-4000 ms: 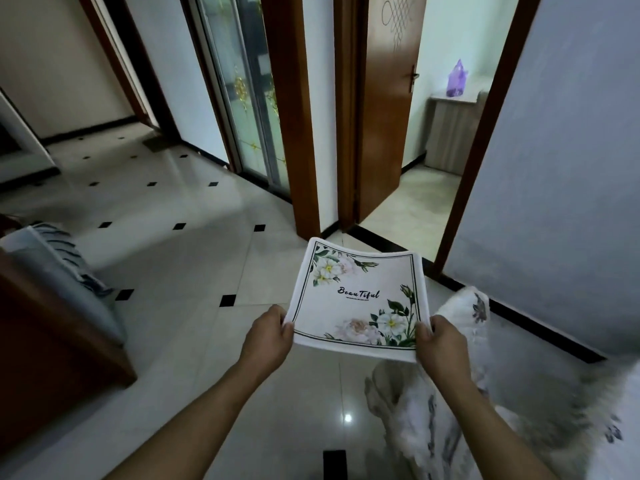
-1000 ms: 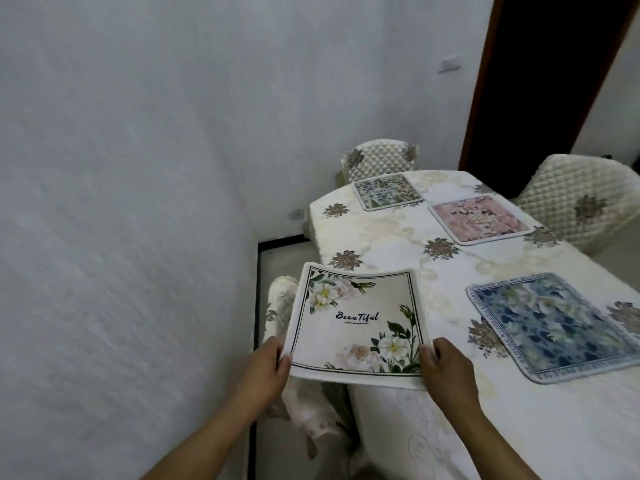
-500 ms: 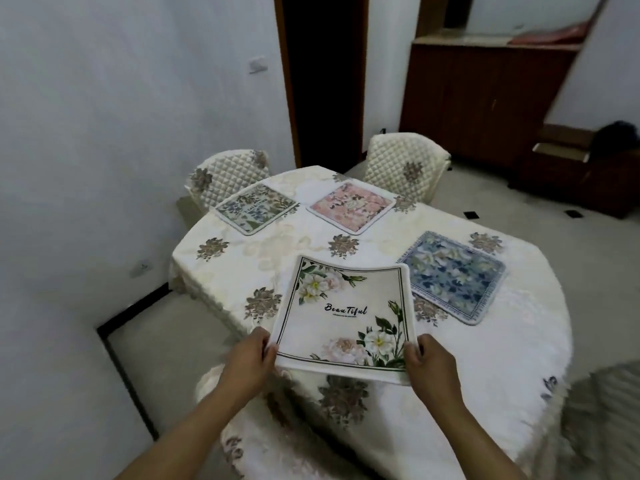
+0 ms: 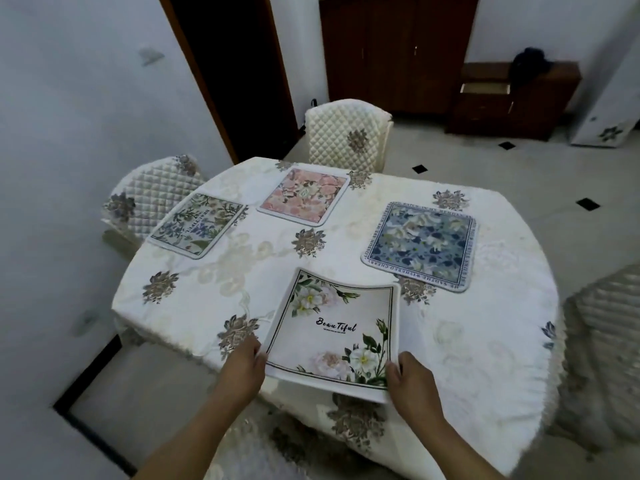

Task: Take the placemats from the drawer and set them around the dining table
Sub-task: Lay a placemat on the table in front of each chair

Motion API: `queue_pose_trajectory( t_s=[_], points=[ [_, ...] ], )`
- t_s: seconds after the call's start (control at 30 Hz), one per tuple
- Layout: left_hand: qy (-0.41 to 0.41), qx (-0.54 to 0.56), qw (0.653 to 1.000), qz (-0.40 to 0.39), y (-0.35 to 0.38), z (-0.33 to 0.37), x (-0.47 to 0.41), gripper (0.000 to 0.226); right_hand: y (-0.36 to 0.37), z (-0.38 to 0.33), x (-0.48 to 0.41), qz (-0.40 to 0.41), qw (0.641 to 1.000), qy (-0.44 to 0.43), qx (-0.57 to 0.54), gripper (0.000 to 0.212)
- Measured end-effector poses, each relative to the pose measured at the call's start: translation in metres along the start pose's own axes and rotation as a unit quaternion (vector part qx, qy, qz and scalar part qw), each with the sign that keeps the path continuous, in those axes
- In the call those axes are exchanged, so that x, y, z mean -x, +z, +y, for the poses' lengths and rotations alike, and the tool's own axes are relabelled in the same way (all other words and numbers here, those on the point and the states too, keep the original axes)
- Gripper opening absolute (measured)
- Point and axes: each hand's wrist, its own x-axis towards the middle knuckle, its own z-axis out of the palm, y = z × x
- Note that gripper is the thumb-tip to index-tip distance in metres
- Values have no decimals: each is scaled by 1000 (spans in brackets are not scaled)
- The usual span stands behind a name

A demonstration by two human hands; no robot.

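I hold a white placemat (image 4: 334,332) printed with white flowers and the word "Beautiful" over the near edge of the dining table (image 4: 467,341). My left hand (image 4: 244,367) grips its near left corner and my right hand (image 4: 410,384) grips its near right corner. The mat sags in the middle; its far edge is low over the white floral tablecloth. Three more placemats lie flat on the table: a green-leaf one (image 4: 197,223) at far left, a pink one (image 4: 304,195) at the far middle, a blue one (image 4: 422,245) at the right.
Quilted cream chairs stand at the far left (image 4: 149,199), the far side (image 4: 348,135) and the right edge (image 4: 602,341); another chair back (image 4: 249,452) is just below my arms. A dark wooden cabinet (image 4: 391,50) and a low unit with an open drawer (image 4: 485,89) stand behind. The white wall (image 4: 62,168) is close on the left.
I have walked from the hallway to the table while carrying the white placemat in both hands. The mat is now lower and further over the table's near side.
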Motion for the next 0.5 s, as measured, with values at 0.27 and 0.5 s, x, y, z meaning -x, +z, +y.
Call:
queue_pose_trajectory(
  t_s=[0.27, 0.5],
  points=[
    [28, -5, 996, -86, 46, -60, -60, 26, 68, 14, 2, 21, 994, 98, 48, 34],
    [43, -10, 985, -168, 64, -98, -84, 21, 105, 5, 16, 72, 973, 198, 90, 31]
  ],
)
